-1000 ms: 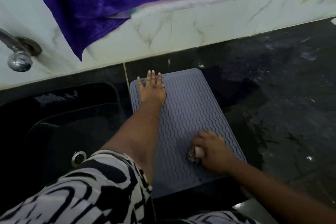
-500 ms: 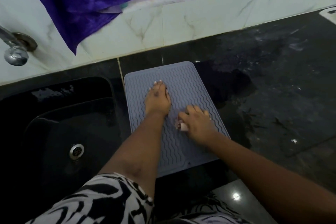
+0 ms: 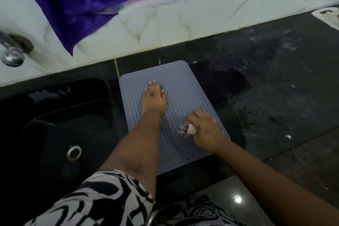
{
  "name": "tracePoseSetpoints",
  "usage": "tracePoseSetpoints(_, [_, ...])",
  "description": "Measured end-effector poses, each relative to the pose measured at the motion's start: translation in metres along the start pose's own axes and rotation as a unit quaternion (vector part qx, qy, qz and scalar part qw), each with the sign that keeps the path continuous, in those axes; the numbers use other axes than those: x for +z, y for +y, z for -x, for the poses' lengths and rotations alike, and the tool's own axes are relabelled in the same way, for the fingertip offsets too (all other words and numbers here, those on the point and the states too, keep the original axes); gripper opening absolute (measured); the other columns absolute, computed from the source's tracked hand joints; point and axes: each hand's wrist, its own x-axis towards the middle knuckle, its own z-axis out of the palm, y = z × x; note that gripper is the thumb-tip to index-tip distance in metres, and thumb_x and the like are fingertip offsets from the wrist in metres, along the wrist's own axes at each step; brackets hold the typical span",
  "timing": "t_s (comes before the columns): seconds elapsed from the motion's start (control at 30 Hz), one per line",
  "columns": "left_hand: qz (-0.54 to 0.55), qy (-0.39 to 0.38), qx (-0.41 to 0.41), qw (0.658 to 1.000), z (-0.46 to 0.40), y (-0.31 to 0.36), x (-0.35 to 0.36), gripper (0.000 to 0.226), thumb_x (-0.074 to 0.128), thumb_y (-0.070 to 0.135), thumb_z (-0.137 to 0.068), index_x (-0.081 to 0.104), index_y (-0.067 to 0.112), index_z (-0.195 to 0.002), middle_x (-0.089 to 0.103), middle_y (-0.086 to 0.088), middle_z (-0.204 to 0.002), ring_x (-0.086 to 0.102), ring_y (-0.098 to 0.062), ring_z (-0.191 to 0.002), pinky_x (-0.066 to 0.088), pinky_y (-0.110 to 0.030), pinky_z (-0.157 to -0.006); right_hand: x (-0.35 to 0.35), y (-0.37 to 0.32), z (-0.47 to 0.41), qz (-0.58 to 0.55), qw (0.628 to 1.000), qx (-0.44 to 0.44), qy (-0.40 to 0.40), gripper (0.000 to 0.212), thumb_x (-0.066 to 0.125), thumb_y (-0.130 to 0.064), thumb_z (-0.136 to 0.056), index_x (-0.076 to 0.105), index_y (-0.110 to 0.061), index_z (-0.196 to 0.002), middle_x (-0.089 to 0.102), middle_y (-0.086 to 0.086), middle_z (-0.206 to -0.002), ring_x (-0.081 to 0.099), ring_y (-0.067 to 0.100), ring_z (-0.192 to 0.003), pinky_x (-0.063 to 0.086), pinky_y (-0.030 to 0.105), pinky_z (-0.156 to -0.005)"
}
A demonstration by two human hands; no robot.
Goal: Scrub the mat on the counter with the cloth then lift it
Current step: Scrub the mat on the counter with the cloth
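The left hand (image 3: 153, 100) lies flat, fingers released, on the mat (image 3: 185, 90) toward 11 o'clock. The right hand (image 3: 205, 130) grasps the cloth (image 3: 184, 130) at 4 o'clock on the mat, which lies on the bench (image 3: 284, 82).

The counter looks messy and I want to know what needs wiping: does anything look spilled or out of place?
Yes. The black counter is wet, with a dark puddle right of the grey mat, plus pale smears and specks farther right. The mat lies slightly askew.

The crumpled pale cloth (image 3: 185, 130) is mostly hidden inside the right hand (image 3: 205, 131); the chrome tap (image 3: 11, 52) is cut off at the left edge
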Motion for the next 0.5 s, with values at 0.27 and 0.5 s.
tracePoseSetpoints(0.27, [-0.065, -0.001, 0.053, 0.996, -0.01, 0.0, -0.01, 0.042, 0.037, 0.027, -0.098, 0.043, 0.01, -0.136, 0.044, -0.01, -0.141, 0.041, -0.027, -0.127, 0.027, -0.043, -0.105, -0.01, 0.015, 0.029, -0.061, 0.972, 0.039, -0.223, 0.018, 0.065, -0.02, -0.075, 0.06, -0.034, -0.086, 0.056, -0.01, -0.102, 0.054, 0.011, -0.099, 0.044, 0.033, -0.089])
tracePoseSetpoints(0.5, [-0.037, 0.047, 0.057, 0.997, -0.061, 0.006, -0.027, 0.052, 0.037, 0.028, -0.099, 0.027, 0.015, -0.148, 0.044, -0.009, -0.141, 0.034, -0.028, -0.127, 0.025, -0.045, -0.102, -0.079, 0.03, -0.115, -0.358, 0.913, 0.195, -0.027, 0.021, 0.057, -0.012, -0.083, 0.067, -0.024, -0.098, 0.069, 0.002, -0.095, 0.065, 0.013, -0.082, 0.049, 0.026, -0.063])
